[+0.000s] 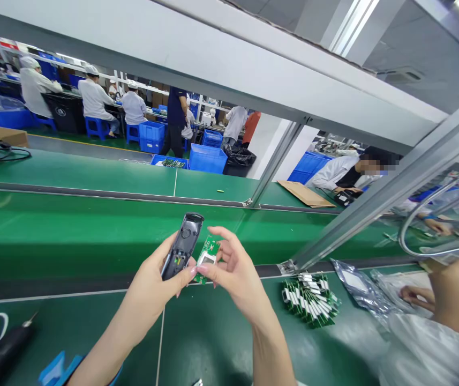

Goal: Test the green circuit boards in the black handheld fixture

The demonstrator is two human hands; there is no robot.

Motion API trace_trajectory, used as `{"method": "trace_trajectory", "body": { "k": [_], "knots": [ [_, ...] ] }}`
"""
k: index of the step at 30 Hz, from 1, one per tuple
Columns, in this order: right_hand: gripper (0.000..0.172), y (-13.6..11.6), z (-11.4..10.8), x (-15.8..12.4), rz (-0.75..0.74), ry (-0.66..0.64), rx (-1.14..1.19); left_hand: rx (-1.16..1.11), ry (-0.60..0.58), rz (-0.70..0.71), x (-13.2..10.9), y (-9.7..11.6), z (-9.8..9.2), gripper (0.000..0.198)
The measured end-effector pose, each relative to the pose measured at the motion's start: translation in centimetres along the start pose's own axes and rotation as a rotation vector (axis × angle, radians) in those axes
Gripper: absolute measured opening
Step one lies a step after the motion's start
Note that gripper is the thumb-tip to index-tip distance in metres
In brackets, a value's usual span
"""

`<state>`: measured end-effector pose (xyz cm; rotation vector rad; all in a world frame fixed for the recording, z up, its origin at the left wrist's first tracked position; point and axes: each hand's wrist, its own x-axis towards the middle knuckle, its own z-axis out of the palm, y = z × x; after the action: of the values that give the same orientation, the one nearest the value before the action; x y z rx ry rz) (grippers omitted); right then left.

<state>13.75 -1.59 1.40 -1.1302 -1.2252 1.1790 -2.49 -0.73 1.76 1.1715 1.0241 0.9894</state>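
My left hand (152, 273) is closed round a long black plastic device housing (185, 236), held tilted with its hollow inner side showing. A small yellow-green part sits in the lower end of that housing. In my right hand (233, 268) is a green circuit board (209, 246) with a white-framed part on it, pinched between thumb and fingers. The board is right beside the housing, and my left thumb tip reaches its lower edge. Both are held up in front of the green conveyor belt (72, 236).
A pile of circuit boards (311, 300) lies on the table at right, near a silvery bag (358, 287). A co-worker's sleeve (426, 348) and hands are at far right. A black electric screwdriver (8, 343) lies at lower left. A metal post (358, 230) rises at right.
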Motion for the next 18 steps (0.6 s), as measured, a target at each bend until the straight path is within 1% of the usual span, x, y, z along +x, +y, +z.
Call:
{"method": "trace_trajectory", "body": {
  "k": [2, 3, 5, 6, 8, 11, 14, 16, 18],
  "knots": [
    [0.052, 0.1, 0.3, 0.1, 0.004, 0.054, -0.032, 0.032, 0.041, 0.001, 0.0, -0.1, 0.1, 0.067],
    [0.044, 0.1, 0.5, 0.1, -0.006, 0.098, -0.035, 0.042, 0.05, 0.001, 0.0, -0.1, 0.2, 0.066],
    [0.031, 0.1, 0.8, 0.1, -0.037, 0.19, -0.018, 0.041, 0.044, -0.005, -0.2, 0.0, 0.4, 0.064],
    [0.029, 0.0, 0.9, 0.1, -0.05, 0.222, -0.008, 0.037, 0.035, -0.012, -0.4, 0.2, 0.6, 0.063],
    [0.029, -0.1, 0.9, 0.0, -0.058, 0.241, 0.009, 0.027, 0.025, -0.027, -0.6, 0.4, 0.9, 0.061],
    [0.032, -0.2, 0.6, -0.2, -0.075, 0.187, 0.053, -0.011, 0.038, -0.019, -0.6, 0.2, 1.0, 0.058],
    [0.04, -0.3, 0.3, -0.3, -0.087, 0.075, 0.057, -0.055, 0.067, 0.025, -0.2, -0.4, 0.6, 0.048],
    [0.037, -0.3, 0.3, -0.4, -0.071, 0.014, 0.017, -0.083, 0.079, 0.043, 0.0, -0.7, 0.4, 0.04],
    [0.031, -0.3, 0.4, -0.5, -0.057, 0.011, -0.012, -0.116, 0.078, 0.043, 0.2, -0.7, 0.4, 0.036]
  ]
}}
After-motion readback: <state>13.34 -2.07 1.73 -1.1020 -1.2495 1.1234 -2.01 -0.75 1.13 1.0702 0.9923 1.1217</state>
